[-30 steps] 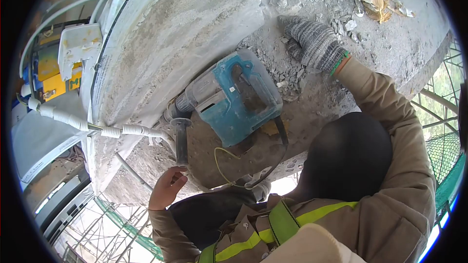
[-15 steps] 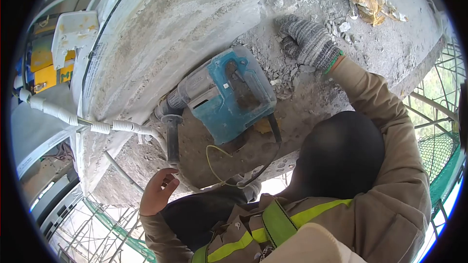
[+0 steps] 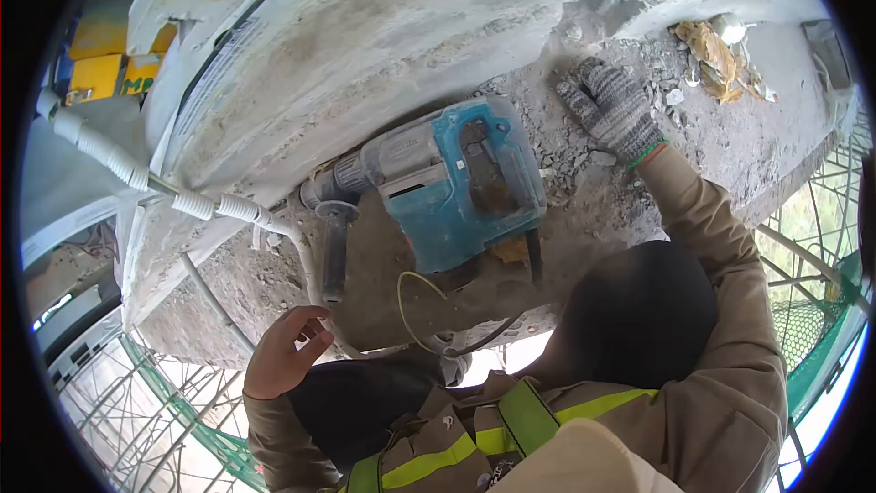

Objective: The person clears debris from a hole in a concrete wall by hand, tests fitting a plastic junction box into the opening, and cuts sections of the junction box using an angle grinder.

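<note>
A teal and grey power hammer (image 3: 438,187) lies on its side on the dusty ledge (image 3: 584,219), its black side handle (image 3: 336,256) pointing down toward me. Just below that handle is my bare left hand (image 3: 287,351), fingers loosely curled and apart, holding nothing. My right hand (image 3: 613,111) wears a grey knitted glove with a green cuff. It rests palm down on broken concrete rubble (image 3: 566,148), right of the hammer, its fingers spread a little. A black cord runs from the hammer's rear.
Crumpled brown paper (image 3: 716,62) lies at the upper right. A white corrugated conduit (image 3: 228,205) crosses the left side near a thin metal rod (image 3: 217,301). Yellow boxes (image 3: 96,78) stand at the upper left. Green netting (image 3: 808,333) and scaffolding show beyond the edge.
The view has shifted. My right hand has shifted on the rubble, and its gloved fingers are more spread. My left hand stays near the side handle, still empty. The hammer still lies on the ledge.
</note>
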Demonstrator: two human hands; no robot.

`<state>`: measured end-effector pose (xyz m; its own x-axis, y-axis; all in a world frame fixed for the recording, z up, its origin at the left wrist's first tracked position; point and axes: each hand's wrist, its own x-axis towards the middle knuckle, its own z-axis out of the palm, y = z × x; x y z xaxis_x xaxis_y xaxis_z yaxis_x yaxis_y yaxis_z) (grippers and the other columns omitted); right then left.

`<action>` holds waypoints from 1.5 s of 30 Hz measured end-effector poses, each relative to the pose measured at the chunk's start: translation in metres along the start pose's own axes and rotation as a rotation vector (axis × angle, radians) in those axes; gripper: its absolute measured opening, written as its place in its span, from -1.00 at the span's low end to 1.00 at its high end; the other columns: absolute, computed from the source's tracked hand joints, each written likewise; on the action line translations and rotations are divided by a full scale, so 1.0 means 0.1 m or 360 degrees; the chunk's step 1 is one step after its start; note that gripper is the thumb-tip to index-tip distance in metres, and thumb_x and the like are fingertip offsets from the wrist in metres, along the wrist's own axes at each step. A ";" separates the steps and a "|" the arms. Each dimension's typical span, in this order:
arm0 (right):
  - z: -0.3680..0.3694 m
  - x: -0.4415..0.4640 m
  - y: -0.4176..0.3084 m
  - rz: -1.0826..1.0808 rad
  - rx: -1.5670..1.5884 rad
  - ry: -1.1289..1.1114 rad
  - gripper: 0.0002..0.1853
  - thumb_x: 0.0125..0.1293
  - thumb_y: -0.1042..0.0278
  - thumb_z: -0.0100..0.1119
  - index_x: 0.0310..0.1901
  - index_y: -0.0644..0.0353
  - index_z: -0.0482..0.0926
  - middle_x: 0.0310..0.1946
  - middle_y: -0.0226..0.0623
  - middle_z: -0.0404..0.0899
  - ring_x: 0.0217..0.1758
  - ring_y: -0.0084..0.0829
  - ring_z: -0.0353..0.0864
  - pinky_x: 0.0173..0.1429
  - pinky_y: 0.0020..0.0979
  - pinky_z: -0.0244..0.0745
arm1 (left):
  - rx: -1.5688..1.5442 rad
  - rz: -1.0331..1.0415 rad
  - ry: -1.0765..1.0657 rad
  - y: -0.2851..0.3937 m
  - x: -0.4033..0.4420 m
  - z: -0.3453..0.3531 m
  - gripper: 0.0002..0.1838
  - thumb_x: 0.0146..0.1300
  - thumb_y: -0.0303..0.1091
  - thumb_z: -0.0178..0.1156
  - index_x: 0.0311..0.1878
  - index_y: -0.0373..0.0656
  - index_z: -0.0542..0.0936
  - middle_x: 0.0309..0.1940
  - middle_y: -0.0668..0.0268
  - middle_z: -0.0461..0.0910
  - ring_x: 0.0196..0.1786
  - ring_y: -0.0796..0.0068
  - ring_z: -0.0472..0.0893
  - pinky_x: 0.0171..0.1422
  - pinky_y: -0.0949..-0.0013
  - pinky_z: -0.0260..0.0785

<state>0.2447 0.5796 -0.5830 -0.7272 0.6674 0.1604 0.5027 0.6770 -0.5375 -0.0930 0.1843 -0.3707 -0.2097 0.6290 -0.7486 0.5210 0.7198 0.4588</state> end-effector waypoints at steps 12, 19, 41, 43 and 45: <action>-0.03 -0.02 0.01 0.0014 -0.0100 -0.0023 -0.67 0.44 0.08 0.21 -0.04 0.20 0.66 -0.12 -0.02 0.67 -0.02 0.02 0.66 0.11 -0.06 0.56 | -0.0008 -0.0096 -0.0034 0.01 0.07 0.05 -0.67 0.38 -0.52 0.24 0.20 -0.25 0.57 -0.24 0.36 0.59 -0.17 0.56 0.57 0.03 0.42 0.45; -0.09 -0.03 0.00 0.0085 -0.0120 -0.0076 -0.63 0.45 0.01 0.17 0.03 0.14 0.66 -0.10 -0.04 0.69 0.01 0.00 0.68 0.12 -0.05 0.57 | -0.0004 -0.0145 -0.0058 0.01 0.06 0.10 -0.67 0.41 -0.49 0.23 0.21 -0.25 0.56 -0.23 0.37 0.58 -0.17 0.59 0.56 0.03 0.44 0.44; -0.16 -0.07 0.01 0.0068 0.0063 -0.0089 -0.72 0.40 0.09 0.19 -0.05 0.08 0.66 -0.10 -0.15 0.68 0.00 -0.03 0.69 0.10 -0.10 0.60 | 0.0044 -0.0176 0.0112 0.05 0.20 0.27 -0.76 0.43 -0.44 0.25 0.10 -0.25 0.62 -0.26 0.38 0.60 -0.22 0.60 0.55 -0.05 0.45 0.42; -0.12 -0.07 0.01 0.0043 0.0112 -0.0056 -0.76 0.37 0.12 0.20 -0.09 0.07 0.66 -0.13 -0.17 0.67 -0.02 -0.04 0.69 0.09 -0.10 0.60 | 0.0056 -0.0083 0.0316 0.04 0.18 0.23 -0.78 0.44 -0.43 0.24 0.08 -0.27 0.62 -0.24 0.37 0.60 -0.20 0.60 0.55 -0.04 0.45 0.42; -0.11 -0.08 0.02 0.0045 0.0135 -0.0018 -0.78 0.36 0.14 0.21 -0.11 0.06 0.66 -0.14 -0.17 0.67 -0.02 -0.05 0.69 0.08 -0.10 0.60 | 0.0055 0.0130 0.0679 0.11 0.18 0.17 -0.80 0.46 -0.40 0.23 0.03 -0.30 0.61 -0.19 0.34 0.61 -0.16 0.58 0.56 0.00 0.45 0.42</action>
<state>0.2560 0.5790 -0.5763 -0.7187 0.6821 0.1349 0.4821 0.6287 -0.6102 -0.0767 0.1985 -0.3876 -0.4858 0.7539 -0.4422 0.5762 0.6567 0.4866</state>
